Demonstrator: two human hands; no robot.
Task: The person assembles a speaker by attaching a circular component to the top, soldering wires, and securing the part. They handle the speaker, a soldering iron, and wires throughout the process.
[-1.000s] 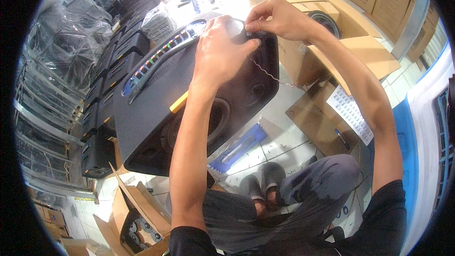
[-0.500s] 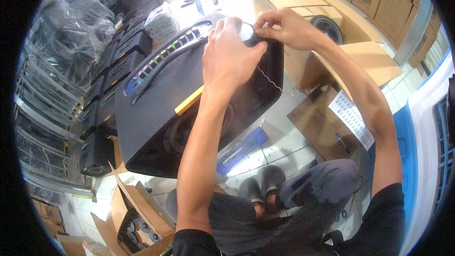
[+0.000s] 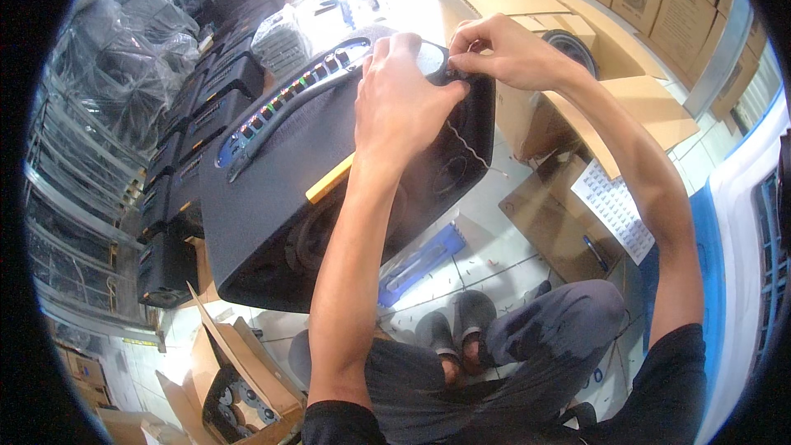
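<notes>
A large black speaker cabinet (image 3: pixel 272 198) stands tilted before me, with a row of knobs along a blue panel (image 3: pixel 288 99) on its far side. My left hand (image 3: pixel 404 103) is closed round a pale, rounded part (image 3: pixel 431 58) at the cabinet's upper right end, thumb on the near side. Beside that part, my right hand (image 3: pixel 507 53) pinches with thumb and forefinger; what lies between the fingertips is too small to make out. From under my left thumb a thin twisted wire (image 3: pixel 470 147) hangs over the cabinet's dark front. A yellow strip (image 3: pixel 329 179) lies along its edge by my left forearm.
An open carton (image 3: pixel 610 111) on the right holds a round black speaker driver (image 3: pixel 570 48). At lower left, another carton (image 3: pixel 272 383) contains round parts. A blue tool-like piece (image 3: pixel 424 264) lies on the tiles. More black cabinets (image 3: pixel 210 119) line the left; a label sheet (image 3: pixel 614 206) and pen (image 3: pixel 595 252) rest on cardboard.
Both hands stay at the cabinet's upper end; the right fingertips have shifted slightly. The wire's loose end has swung a little to the left and down.
</notes>
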